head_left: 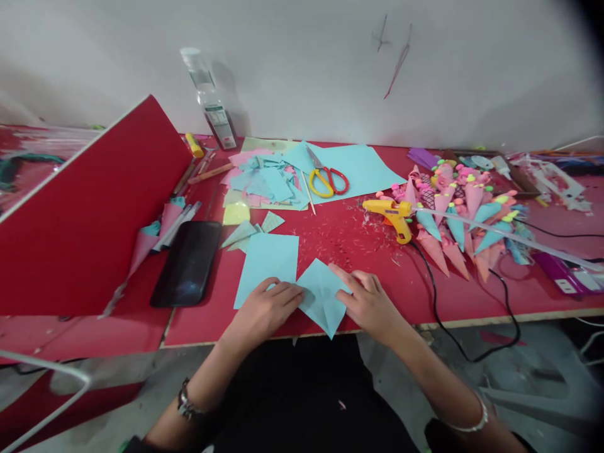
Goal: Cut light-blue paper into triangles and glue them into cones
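A light blue paper square (323,290), turned cornerwise and creased down its middle, lies at the table's front edge. Its lower corner sticks out past that edge. My left hand (268,308) has its fingers closed together at the paper's left corner. On the right side, my right hand (370,302) grips the paper's edge, with the index finger reaching along the upper right side and the thumb lower down. Just left of the square is a flat blue sheet (268,261), partly under my left hand.
Scissors (328,181) rest on blue paper behind scraps (271,179). A yellow glue gun (394,217) with a trailing cord lies right, beside several paper cones (453,220). A phone (189,264), a red board (104,220) and a bottle (217,113) stand or lie left.
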Action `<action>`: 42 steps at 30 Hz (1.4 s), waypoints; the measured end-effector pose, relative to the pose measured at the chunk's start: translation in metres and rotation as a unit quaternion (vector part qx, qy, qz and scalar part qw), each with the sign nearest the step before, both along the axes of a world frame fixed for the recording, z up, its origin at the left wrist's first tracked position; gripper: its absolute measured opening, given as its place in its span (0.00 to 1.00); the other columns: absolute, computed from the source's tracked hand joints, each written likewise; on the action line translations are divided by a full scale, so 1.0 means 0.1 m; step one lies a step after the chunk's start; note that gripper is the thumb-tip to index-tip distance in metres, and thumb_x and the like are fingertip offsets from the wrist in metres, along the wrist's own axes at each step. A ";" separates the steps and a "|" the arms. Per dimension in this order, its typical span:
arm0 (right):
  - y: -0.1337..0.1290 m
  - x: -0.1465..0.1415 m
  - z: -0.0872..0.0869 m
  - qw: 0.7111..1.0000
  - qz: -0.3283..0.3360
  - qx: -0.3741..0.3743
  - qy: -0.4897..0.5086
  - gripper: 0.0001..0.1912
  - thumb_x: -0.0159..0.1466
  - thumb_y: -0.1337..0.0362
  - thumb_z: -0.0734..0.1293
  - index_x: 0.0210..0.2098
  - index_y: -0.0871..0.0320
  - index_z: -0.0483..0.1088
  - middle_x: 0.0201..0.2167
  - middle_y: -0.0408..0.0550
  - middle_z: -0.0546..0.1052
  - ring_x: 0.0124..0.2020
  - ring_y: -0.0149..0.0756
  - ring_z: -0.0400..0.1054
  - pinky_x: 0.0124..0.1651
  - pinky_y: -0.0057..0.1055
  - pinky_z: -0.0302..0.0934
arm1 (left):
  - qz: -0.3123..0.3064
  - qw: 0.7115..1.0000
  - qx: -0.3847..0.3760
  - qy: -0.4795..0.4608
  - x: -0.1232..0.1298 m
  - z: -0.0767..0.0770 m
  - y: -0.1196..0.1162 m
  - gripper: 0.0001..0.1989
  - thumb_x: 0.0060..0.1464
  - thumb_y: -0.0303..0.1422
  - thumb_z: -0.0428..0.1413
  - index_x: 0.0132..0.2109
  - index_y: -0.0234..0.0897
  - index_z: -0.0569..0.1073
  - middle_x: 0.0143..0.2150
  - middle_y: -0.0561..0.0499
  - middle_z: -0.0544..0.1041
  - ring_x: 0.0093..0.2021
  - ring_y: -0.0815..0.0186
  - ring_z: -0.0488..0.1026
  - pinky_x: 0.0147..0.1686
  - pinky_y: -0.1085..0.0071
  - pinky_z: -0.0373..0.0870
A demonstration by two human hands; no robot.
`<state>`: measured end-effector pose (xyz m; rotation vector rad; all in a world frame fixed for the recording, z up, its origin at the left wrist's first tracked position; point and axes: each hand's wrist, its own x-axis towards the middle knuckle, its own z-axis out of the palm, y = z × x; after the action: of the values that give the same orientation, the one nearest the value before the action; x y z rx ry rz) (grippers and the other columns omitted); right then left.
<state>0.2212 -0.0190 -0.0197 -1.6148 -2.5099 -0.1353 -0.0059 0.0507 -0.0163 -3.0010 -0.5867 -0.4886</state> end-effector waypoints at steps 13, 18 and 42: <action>0.01 0.04 -0.07 0.937 -0.090 -0.084 0.328 0.10 0.63 0.64 0.60 0.30 0.57 0.71 0.36 0.47 0.74 0.39 0.33 0.66 0.44 0.30 0.59 | 0.142 0.984 -0.086 -0.062 0.08 -0.13 -0.11 0.10 0.57 0.34 0.50 0.33 0.40 0.74 0.33 0.53 0.77 0.33 0.65 0.69 0.30 0.69 0.58; 0.09 -0.03 -0.14 0.941 -0.154 -0.060 0.295 0.13 0.63 0.60 0.60 0.25 0.58 0.68 0.27 0.46 0.70 0.32 0.33 0.64 0.36 0.28 0.58 | 0.206 0.963 -0.152 -0.085 0.10 -0.20 -0.12 0.13 0.57 0.37 0.49 0.29 0.37 0.73 0.31 0.53 0.75 0.29 0.69 0.69 0.29 0.72 0.59; 0.24 -0.11 -0.17 0.969 -0.222 -0.047 0.096 0.13 0.64 0.61 0.58 0.24 0.57 0.63 0.24 0.46 0.71 0.30 0.36 0.62 0.31 0.29 0.49 | 0.338 0.930 -0.143 -0.018 0.21 -0.19 -0.13 0.13 0.56 0.40 0.49 0.28 0.38 0.66 0.24 0.54 0.71 0.21 0.69 0.63 0.22 0.73 0.52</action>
<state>0.2099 0.0051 -0.0368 -2.0919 -2.0083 0.0889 0.0151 0.0377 -0.0350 -2.7499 -1.7298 -0.4247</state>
